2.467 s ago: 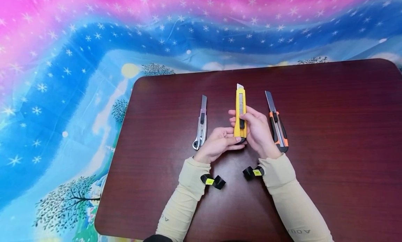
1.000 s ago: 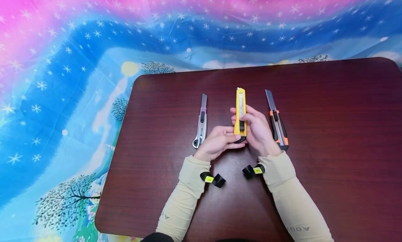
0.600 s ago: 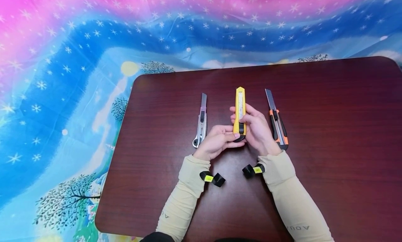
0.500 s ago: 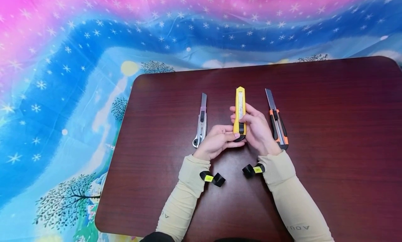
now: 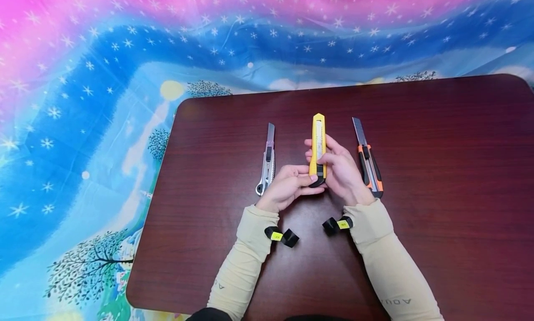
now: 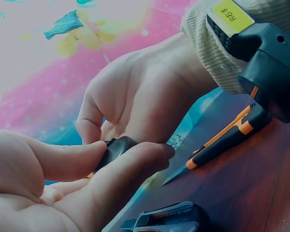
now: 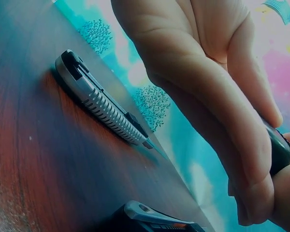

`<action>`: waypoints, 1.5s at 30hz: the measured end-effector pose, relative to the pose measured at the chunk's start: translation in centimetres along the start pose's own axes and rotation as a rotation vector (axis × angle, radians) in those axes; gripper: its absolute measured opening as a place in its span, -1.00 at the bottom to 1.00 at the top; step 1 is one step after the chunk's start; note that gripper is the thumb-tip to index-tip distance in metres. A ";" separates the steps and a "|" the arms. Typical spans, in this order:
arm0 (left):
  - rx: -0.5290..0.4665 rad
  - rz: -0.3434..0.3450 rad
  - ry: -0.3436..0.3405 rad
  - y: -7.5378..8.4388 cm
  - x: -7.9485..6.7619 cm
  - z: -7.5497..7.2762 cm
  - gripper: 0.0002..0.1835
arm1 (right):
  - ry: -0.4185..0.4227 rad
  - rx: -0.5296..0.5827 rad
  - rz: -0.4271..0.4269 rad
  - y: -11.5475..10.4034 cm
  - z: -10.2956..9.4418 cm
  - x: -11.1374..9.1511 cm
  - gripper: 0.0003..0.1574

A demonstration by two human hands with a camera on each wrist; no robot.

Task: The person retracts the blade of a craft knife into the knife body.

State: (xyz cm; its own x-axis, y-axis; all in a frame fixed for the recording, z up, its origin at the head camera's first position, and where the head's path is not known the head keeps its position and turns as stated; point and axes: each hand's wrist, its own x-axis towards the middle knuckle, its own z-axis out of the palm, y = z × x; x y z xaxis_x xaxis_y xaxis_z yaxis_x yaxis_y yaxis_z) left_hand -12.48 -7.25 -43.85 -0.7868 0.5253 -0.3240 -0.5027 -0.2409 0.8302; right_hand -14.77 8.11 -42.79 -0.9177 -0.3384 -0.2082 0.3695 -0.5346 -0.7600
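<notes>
Both hands hold a yellow snap-off utility knife (image 5: 319,138) above the table, its nose pointing away from me. No blade sticks out of the nose. At the near end, my left hand (image 5: 288,187) pinches the black end cap (image 6: 117,149) between thumb and fingers. My right hand (image 5: 343,170) grips the body from the right, its thumb by the black slider (image 5: 320,169). A silver utility knife (image 5: 267,166) lies left of the hands, blade out. To the right lies an orange and black utility knife (image 5: 369,168), also with its blade out, its butt close to the right wrist.
The dark red-brown table (image 5: 450,173) has rounded corners and carries the two lying knives. Behind and left of it hangs a printed cloth (image 5: 142,43) in pink and blue. A black wrist camera (image 5: 289,237) juts inward from the left sleeve, and another camera (image 5: 330,225) from the right.
The yellow utility knife's blade tip has gone back into its body, and the slider has moved toward the end cap. Both hands keep their grip; the lying knives stay put.
</notes>
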 end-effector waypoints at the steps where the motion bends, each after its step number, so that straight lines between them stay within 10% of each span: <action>1: 0.000 -0.001 -0.001 0.0 0.0 0.0 -0.58 | -0.003 -0.005 0.000 0.0 0.0 0.0 -0.06; 28: 0.035 0.021 -0.006 -0.1 0.3 0.3 -0.60 | -0.087 -0.141 -0.025 -0.5 -1.0 -0.1 -0.09; 45: 0.037 0.059 0.000 -0.7 0.3 0.9 -0.60 | -0.054 -0.549 -0.126 -1.6 -2.0 -0.6 -0.25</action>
State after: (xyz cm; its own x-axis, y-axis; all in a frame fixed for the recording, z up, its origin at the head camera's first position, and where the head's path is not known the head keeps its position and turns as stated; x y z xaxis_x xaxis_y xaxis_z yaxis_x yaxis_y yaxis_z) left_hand -12.06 -6.18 -44.08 -0.8146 0.5110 -0.2743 -0.4422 -0.2412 0.8638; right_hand -15.09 10.75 -42.65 -0.9355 -0.3453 -0.0746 0.1147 -0.0970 -0.9887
